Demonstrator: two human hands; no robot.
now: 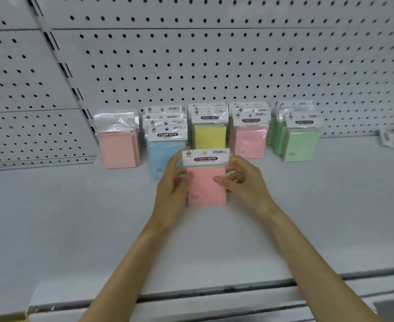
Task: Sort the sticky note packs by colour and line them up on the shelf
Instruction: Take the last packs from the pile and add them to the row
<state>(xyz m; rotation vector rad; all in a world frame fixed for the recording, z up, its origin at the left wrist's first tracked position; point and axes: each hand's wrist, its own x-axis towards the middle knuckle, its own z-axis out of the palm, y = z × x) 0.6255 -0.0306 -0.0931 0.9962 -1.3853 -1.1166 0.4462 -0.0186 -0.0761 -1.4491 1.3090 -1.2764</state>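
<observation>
- Our left hand (171, 184) reaches forward on a bare forearm. Its fingers (177, 161) curl round the left edge of a pink pack (206, 185), thumb on the front.
- We hold the pack upright, header card up, low over the shelf (75, 217); we cannot tell if it touches.
- Our right hand (246, 182) mirrors the left, grasping the right edge.
- Behind stand the salmon stack (118, 147), blue stack (162, 154), yellow stack (210, 137), pink stack (250, 141) and green stack (300, 144), against the pegboard (238, 66).
</observation>
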